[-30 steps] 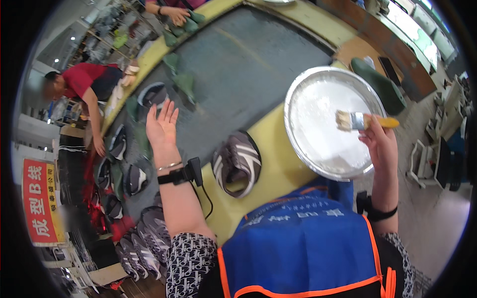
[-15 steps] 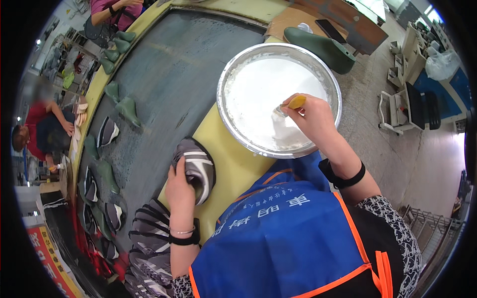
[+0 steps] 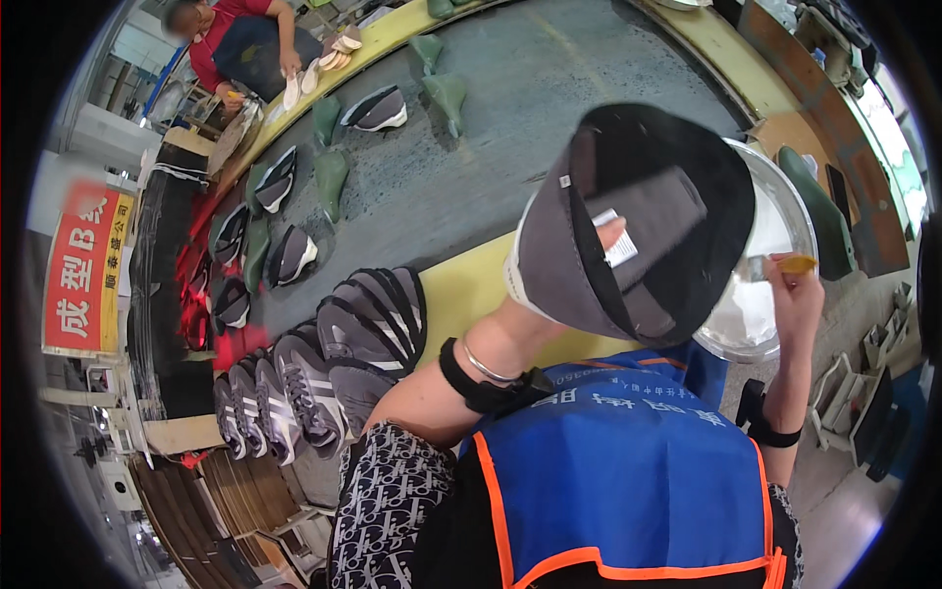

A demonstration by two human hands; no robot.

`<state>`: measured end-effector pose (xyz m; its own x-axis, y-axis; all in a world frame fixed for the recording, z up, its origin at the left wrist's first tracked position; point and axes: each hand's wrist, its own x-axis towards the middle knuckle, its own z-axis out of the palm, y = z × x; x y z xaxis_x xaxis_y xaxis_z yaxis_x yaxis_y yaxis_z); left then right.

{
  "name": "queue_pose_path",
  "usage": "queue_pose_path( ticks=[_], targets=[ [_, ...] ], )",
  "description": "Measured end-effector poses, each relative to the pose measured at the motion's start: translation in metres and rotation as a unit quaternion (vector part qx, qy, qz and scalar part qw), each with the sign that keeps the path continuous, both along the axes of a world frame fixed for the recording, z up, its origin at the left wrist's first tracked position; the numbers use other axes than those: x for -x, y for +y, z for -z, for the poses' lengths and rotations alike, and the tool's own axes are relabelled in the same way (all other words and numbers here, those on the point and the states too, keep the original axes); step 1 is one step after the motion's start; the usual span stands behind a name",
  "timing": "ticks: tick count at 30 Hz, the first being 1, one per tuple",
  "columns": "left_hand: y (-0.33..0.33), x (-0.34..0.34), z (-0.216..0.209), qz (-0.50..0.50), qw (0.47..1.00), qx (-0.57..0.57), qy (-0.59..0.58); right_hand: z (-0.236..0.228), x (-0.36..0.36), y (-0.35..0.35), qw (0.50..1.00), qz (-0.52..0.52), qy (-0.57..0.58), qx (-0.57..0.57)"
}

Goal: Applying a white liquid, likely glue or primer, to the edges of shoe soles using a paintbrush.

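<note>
Large and close to the view, a grey and black shoe upper is raised, its dark opening toward me. My left hand is closed on it; the thumb shows inside by a white label, while the other fingers are hidden behind the upper. My right hand pinches a brush by its yellow handle, its bristles over a wide metal bowl. White liquid coats the bowl, which the upper partly covers.
Grey shoe uppers stand in a row at left. Green shoe lasts and more uppers lie on the dark conveyor belt. A large green last is beyond the bowl. Across the belt, a person in red handles pale soles.
My left hand has raised the shoe upper from the yellow table edge toward the view. The brush has come up out of the white liquid. The view has turned left.
</note>
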<state>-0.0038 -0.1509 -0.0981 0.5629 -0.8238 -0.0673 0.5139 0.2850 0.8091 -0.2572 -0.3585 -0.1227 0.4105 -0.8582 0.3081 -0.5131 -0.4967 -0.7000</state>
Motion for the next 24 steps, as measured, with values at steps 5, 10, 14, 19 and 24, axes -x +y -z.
queue_pose_path(
  ticks=[5,10,14,19,24],
  targets=[
    [-0.020,0.016,0.017,0.144,0.971,-0.103,0.158,-0.020,0.003,0.006,0.997,-0.012,-0.060,0.044],
    [-0.034,0.004,0.033,0.331,0.907,-0.133,0.225,-0.049,-0.009,0.014,0.984,-0.116,-0.106,0.080],
    [-0.044,0.016,0.035,0.260,0.932,-0.220,0.126,-0.056,-0.022,0.012,0.976,-0.168,-0.100,0.094],
    [-0.051,0.015,0.005,0.161,0.967,-0.196,0.013,-0.047,-0.012,0.004,0.987,-0.137,-0.045,0.066],
    [-0.048,0.013,-0.012,0.107,0.969,-0.169,-0.147,-0.037,0.001,0.003,0.995,-0.080,-0.034,0.037]
  ],
)
